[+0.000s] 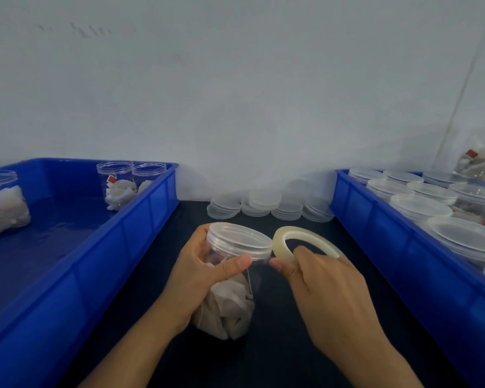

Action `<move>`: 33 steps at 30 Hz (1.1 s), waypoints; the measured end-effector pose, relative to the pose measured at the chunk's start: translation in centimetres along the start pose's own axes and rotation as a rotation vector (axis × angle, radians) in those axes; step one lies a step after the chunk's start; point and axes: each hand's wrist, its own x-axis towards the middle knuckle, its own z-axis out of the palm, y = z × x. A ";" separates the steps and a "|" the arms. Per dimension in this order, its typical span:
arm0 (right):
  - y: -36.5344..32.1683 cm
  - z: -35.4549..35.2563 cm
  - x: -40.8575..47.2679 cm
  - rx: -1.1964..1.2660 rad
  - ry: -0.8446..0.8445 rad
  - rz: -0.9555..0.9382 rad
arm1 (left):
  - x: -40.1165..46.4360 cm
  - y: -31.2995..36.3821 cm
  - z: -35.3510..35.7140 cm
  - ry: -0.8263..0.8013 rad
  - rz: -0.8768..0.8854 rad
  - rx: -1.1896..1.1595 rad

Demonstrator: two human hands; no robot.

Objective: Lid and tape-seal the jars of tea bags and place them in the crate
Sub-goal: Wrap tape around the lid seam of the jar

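A clear plastic jar point(230, 301) of tea bags, with a clear lid point(240, 239) on it, stands tilted on the dark table at the centre. My left hand point(205, 270) grips it just under the lid, thumb pressed on the jar's front. My right hand point(319, 292) holds a roll of clear tape point(297, 239) right beside the lid, thumb and fingers pinching the roll. A short stretch of tape seems to run between roll and jar.
The blue crate on the left point(140, 225) holds three open jars of tea bags point(118, 186). The blue crate on the right point(375, 219) is filled with lidded jars point(420, 205). Stacks of spare lids point(263, 203) lie by the wall.
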 end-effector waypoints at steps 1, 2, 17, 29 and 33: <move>0.1 0.1 0.0 -0.007 0.011 0.004 | 0.0 0.0 0.0 -0.010 -0.010 -0.008; 0.1 0.2 0.0 -0.011 0.015 0.007 | 0.0 0.0 0.0 -0.015 -0.017 -0.014; 0.3 0.9 0.2 -0.005 -0.003 -0.044 | 0.3 -0.3 -0.7 -0.071 -0.031 -0.106; 0.0 1.5 0.1 0.071 0.122 0.002 | -0.1 0.2 -0.8 -0.104 0.009 -0.064; 0.3 1.9 0.1 0.104 0.138 0.005 | -0.4 0.7 -0.6 -0.082 0.009 -0.005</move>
